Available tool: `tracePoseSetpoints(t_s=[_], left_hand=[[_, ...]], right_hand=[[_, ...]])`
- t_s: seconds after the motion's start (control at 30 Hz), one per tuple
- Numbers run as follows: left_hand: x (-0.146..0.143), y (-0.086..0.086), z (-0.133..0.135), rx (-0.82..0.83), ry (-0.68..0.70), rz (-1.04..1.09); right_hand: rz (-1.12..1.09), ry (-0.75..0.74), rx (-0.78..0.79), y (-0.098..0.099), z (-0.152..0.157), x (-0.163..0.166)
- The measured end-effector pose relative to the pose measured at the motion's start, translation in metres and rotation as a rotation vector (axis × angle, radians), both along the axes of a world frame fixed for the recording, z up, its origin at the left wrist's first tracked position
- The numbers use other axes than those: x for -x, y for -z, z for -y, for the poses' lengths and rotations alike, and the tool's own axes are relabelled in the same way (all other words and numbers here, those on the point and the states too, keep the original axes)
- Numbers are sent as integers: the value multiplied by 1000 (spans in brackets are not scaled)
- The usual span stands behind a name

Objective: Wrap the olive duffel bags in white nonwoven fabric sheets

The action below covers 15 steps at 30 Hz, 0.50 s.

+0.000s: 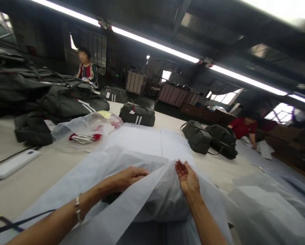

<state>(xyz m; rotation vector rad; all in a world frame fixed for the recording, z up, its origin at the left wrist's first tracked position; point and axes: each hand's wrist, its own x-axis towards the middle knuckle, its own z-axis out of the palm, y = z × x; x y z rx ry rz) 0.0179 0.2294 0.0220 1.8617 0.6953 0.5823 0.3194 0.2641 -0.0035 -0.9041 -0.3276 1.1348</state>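
A thin translucent plastic bag (121, 221) lies in front of me, its mouth raised, with a dark bulky item showing dimly through it. My left hand (132, 175) reaches in at the mouth behind a fold of plastic, its visible fingers stretched out and the tips partly hidden. At the right of the mouth, my right hand (189, 180) has its palm turned up and its fingers curled at the plastic's peaked edge, which they appear to pinch. Beneath and beyond lie white sheets (139, 139) on the table.
Dark green duffel bags (65, 102) are heaped at the left; another bag (137, 114) stands ahead, with two more (197, 136) at the right. A plastic bag of tags (91, 126) and a white device (14, 165) lie left on the table (65, 160). Two people work farther off.
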Motion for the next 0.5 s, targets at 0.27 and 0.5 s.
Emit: tracePoseSetpoints(t_s=[0.27, 0.5], left_hand=[[79, 5, 119, -354, -525, -424], [50, 71, 133, -931, -884, -503]], right_hand=[[-45, 28, 50, 1, -6, -5], [-77, 24, 56, -2, -4, -7]])
